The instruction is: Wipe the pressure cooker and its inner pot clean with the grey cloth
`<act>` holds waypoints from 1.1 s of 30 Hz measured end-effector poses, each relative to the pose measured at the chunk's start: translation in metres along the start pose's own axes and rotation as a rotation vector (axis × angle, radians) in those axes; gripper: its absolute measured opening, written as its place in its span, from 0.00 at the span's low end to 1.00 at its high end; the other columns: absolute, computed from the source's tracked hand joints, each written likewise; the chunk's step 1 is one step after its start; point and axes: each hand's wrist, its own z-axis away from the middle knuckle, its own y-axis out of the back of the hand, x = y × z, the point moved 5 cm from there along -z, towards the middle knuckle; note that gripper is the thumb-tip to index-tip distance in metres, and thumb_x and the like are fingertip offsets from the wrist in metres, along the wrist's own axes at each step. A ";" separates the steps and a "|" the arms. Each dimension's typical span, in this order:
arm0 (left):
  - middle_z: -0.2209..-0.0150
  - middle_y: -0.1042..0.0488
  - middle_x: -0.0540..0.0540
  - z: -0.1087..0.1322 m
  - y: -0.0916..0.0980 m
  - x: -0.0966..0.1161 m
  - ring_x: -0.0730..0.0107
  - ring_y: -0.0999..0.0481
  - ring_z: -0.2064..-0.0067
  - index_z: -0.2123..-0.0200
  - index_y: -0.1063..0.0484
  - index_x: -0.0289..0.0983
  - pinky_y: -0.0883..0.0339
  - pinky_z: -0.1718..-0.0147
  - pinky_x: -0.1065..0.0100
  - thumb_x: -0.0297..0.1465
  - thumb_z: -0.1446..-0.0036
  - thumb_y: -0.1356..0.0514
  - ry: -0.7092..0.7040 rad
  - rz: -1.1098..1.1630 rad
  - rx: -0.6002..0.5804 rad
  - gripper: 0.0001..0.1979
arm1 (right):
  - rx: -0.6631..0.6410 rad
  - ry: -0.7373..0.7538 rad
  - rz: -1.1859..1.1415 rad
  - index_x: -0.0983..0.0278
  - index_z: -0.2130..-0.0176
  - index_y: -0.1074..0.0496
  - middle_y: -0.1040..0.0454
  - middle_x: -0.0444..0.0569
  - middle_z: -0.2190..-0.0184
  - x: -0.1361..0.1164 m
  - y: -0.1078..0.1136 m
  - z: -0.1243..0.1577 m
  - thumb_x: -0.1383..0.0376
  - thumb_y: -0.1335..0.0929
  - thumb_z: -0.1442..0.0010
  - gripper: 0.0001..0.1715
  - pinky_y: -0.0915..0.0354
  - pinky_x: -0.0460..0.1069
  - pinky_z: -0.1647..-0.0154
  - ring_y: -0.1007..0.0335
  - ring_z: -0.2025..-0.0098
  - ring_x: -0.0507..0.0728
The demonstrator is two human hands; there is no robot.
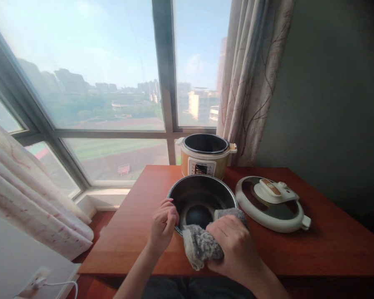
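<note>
A dark metal inner pot (pixel 202 191) stands in front of me on the table, its open mouth facing up. My left hand (pixel 163 222) is closed on the pot's left rim, fingers curled over the edge. In my right hand (pixel 232 241) is a grey fluffy cloth (pixel 201 247), bunched and lying over the pot's near right rim. Behind the pot is a cream and gold electric pressure cooker (pixel 205 155) with a control panel at its front. Its white round lid (pixel 271 203) rests to the right of the pot, handle up.
The reddish-brown wooden table (pixel 137 236) stands against a large window (pixel 106 62). Patterned curtains (pixel 252 74) hang at its right side, and another curtain (pixel 28 199) hangs at the left. A white cable (pixel 62 283) is plugged in at the lower left.
</note>
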 end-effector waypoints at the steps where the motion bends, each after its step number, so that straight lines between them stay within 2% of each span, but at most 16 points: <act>1: 0.83 0.38 0.53 -0.003 0.004 -0.006 0.72 0.34 0.76 0.84 0.39 0.39 0.35 0.50 0.58 0.34 0.30 0.54 -0.001 0.036 0.003 0.27 | -0.035 0.017 -0.011 0.60 0.60 0.29 0.25 0.47 0.64 0.006 0.004 -0.001 0.67 0.28 0.57 0.20 0.40 0.58 0.51 0.32 0.59 0.62; 4: 0.83 0.38 0.52 -0.011 0.011 -0.023 0.71 0.35 0.76 0.85 0.40 0.39 0.34 0.50 0.58 0.36 0.30 0.54 0.031 0.123 -0.018 0.28 | -0.105 0.050 -0.044 0.60 0.60 0.29 0.25 0.48 0.61 0.020 0.014 -0.006 0.68 0.28 0.57 0.21 0.40 0.58 0.48 0.33 0.56 0.63; 7: 0.82 0.38 0.51 -0.014 0.013 -0.030 0.69 0.34 0.75 0.85 0.41 0.39 0.33 0.49 0.56 0.38 0.30 0.54 0.052 0.146 -0.040 0.28 | -0.104 0.033 -0.060 0.60 0.60 0.29 0.25 0.48 0.60 0.027 0.016 -0.008 0.67 0.27 0.58 0.21 0.40 0.59 0.47 0.34 0.55 0.63; 10: 0.79 0.35 0.49 -0.011 0.012 -0.025 0.66 0.31 0.70 0.82 0.38 0.39 0.35 0.47 0.54 0.38 0.30 0.53 0.004 0.117 -0.043 0.26 | -0.053 -0.004 -0.051 0.61 0.62 0.29 0.26 0.48 0.63 0.023 0.012 -0.007 0.66 0.26 0.58 0.20 0.39 0.59 0.49 0.34 0.58 0.62; 13: 0.75 0.30 0.46 -0.005 0.012 -0.018 0.61 0.28 0.61 0.79 0.34 0.39 0.36 0.45 0.52 0.37 0.30 0.52 -0.048 0.091 -0.026 0.23 | -0.006 -0.044 -0.032 0.60 0.64 0.30 0.28 0.47 0.65 0.015 0.009 -0.004 0.64 0.26 0.58 0.19 0.39 0.59 0.50 0.35 0.59 0.62; 17: 0.72 0.29 0.45 0.008 0.010 -0.008 0.60 0.28 0.55 0.76 0.33 0.39 0.39 0.41 0.50 0.32 0.30 0.54 -0.099 0.012 0.012 0.21 | 0.035 -0.095 -0.015 0.60 0.64 0.30 0.28 0.47 0.66 0.004 0.007 0.000 0.64 0.26 0.58 0.18 0.40 0.59 0.50 0.35 0.60 0.62; 19: 0.73 0.30 0.46 0.015 0.008 0.002 0.62 0.28 0.58 0.75 0.34 0.39 0.39 0.42 0.50 0.28 0.31 0.54 -0.137 -0.052 0.024 0.20 | 0.053 -0.116 -0.019 0.59 0.64 0.30 0.28 0.47 0.66 0.001 0.006 0.001 0.64 0.26 0.58 0.18 0.40 0.60 0.48 0.35 0.60 0.62; 22: 0.75 0.34 0.49 0.025 0.000 0.022 0.66 0.32 0.66 0.75 0.37 0.39 0.37 0.46 0.52 0.23 0.34 0.53 -0.228 -0.158 -0.017 0.16 | 0.069 -0.155 -0.014 0.59 0.65 0.30 0.28 0.47 0.66 -0.002 0.002 0.003 0.63 0.25 0.58 0.18 0.40 0.60 0.49 0.36 0.59 0.63; 26: 0.75 0.35 0.50 0.035 -0.011 0.044 0.66 0.33 0.67 0.73 0.38 0.40 0.36 0.47 0.52 0.21 0.38 0.51 -0.253 -0.279 -0.063 0.12 | 0.087 -0.203 0.005 0.59 0.66 0.30 0.29 0.47 0.66 -0.009 -0.004 0.002 0.59 0.24 0.56 0.18 0.40 0.60 0.50 0.36 0.59 0.63; 30: 0.73 0.33 0.48 0.040 -0.015 0.048 0.65 0.31 0.67 0.71 0.35 0.40 0.35 0.48 0.52 0.22 0.38 0.52 -0.193 -0.293 -0.076 0.12 | 0.115 -0.218 0.019 0.58 0.62 0.29 0.27 0.47 0.65 -0.018 -0.009 0.002 0.60 0.24 0.53 0.18 0.42 0.61 0.46 0.33 0.59 0.63; 33: 0.75 0.36 0.49 0.040 -0.013 0.044 0.66 0.33 0.69 0.74 0.38 0.40 0.34 0.51 0.54 0.23 0.37 0.52 -0.201 -0.254 -0.033 0.14 | 0.118 -0.156 -0.001 0.58 0.58 0.29 0.25 0.46 0.63 -0.021 -0.009 0.004 0.63 0.26 0.53 0.20 0.43 0.61 0.45 0.31 0.58 0.62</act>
